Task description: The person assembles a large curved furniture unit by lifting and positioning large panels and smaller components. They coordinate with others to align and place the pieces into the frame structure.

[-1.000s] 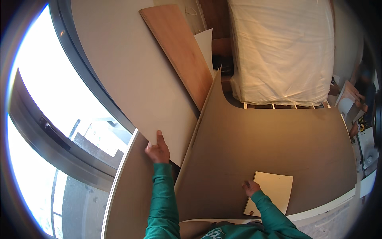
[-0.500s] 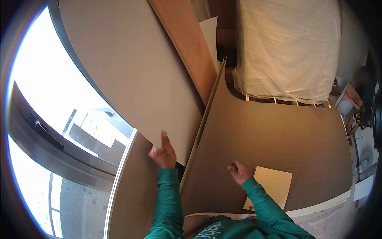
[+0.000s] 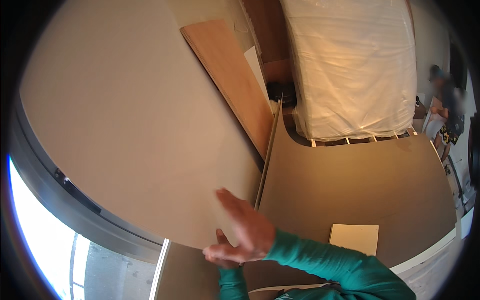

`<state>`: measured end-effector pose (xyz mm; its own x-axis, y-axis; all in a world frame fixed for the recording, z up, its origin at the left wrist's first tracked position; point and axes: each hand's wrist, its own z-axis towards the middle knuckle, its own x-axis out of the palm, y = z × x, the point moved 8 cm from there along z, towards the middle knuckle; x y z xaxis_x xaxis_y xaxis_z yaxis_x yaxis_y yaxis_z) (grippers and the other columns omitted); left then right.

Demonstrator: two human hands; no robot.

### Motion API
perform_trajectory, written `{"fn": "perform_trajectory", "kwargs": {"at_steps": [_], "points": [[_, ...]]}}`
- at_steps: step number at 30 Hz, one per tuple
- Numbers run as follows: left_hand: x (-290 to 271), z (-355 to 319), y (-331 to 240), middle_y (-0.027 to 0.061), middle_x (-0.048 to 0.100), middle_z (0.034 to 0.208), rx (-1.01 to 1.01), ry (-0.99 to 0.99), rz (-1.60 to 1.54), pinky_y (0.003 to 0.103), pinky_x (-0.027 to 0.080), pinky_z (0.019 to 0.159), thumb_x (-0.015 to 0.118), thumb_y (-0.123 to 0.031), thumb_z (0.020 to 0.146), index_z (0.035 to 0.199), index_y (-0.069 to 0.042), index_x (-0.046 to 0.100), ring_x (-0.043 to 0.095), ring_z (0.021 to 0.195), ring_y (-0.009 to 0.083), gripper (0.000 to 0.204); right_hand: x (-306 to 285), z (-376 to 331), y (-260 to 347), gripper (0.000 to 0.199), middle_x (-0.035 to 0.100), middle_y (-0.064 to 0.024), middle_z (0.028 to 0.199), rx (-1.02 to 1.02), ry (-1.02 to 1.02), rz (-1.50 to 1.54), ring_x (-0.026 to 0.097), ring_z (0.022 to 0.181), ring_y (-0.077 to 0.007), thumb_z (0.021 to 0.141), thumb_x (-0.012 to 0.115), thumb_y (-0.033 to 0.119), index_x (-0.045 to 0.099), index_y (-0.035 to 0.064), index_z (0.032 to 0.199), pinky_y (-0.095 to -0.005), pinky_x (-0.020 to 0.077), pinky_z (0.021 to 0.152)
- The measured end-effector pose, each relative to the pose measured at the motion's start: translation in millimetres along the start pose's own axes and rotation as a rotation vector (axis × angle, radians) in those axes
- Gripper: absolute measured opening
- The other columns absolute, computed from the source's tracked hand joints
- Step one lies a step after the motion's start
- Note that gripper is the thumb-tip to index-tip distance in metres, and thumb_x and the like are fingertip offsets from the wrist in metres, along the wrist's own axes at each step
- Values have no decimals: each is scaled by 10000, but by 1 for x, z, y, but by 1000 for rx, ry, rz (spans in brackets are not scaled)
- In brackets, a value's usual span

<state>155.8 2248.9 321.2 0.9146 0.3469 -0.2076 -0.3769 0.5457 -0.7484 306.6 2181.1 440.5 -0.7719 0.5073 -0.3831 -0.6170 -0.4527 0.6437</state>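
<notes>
A large pale grey-beige panel (image 3: 135,125) stands tilted on my left and fills much of the view. My left hand (image 3: 222,251) is closed at its lower edge, thumb up against the face; the fingers behind are partly hidden. Just above and in front of it is my right hand (image 3: 250,232), blurred by motion. Its fingers are stretched out before the panel, holding nothing; whether they touch the face I cannot tell. To the right lies a wide brown board (image 3: 340,185), with a small cream rectangular board (image 3: 354,239) on it.
Reddish-brown planks (image 3: 232,82) lean behind the large panel. A plastic-wrapped mattress-like block (image 3: 352,70) stands at the back on slats. At far right another person (image 3: 447,105) bends over. A window frame (image 3: 80,192) borders the left side.
The large panel has shifted left and now covers more of the window. My right hand has moved left from above the brown board to beside my left hand, its fingers stretched out.
</notes>
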Motion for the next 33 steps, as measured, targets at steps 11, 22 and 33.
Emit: {"fn": "perform_trajectory", "kwargs": {"at_steps": [11, 22, 33], "points": [[-41, -11, 14, 108, 678, 796, 17, -18, -398, 348, 515, 641, 651, -169, 856, 850, 58, 658, 631, 702, 188, 227, 52, 15, 128, 749, 256, -494, 1276, -245, -118, -424, 339, 1205, -612, 837, 544, 174, 152, -282, 1283, -549, 328, 1045], [-127, 11, -47, 46, 612, 712, 314, -81, -240, 217, 443, 619, 545, -16, 796, 713, 24, 599, 546, 632, 93, 107, 40, 59, 208, 751, 315, -435, 1339, 37, -71, -574, 497, 1170, -482, 820, 592, 171, 216, -164, 1378, -368, 581, 656], [-239, 5, -123, -9, 479, 664, 360, -177, -17, 238, 364, 592, 462, -69, 859, 711, 11, 529, 452, 621, 77, 181, 75, 58, 324, 589, 356, -290, 1413, -339, -123, -942, 469, 1197, -489, 768, 670, 83, 476, -60, 1305, -454, 511, 889]]}}
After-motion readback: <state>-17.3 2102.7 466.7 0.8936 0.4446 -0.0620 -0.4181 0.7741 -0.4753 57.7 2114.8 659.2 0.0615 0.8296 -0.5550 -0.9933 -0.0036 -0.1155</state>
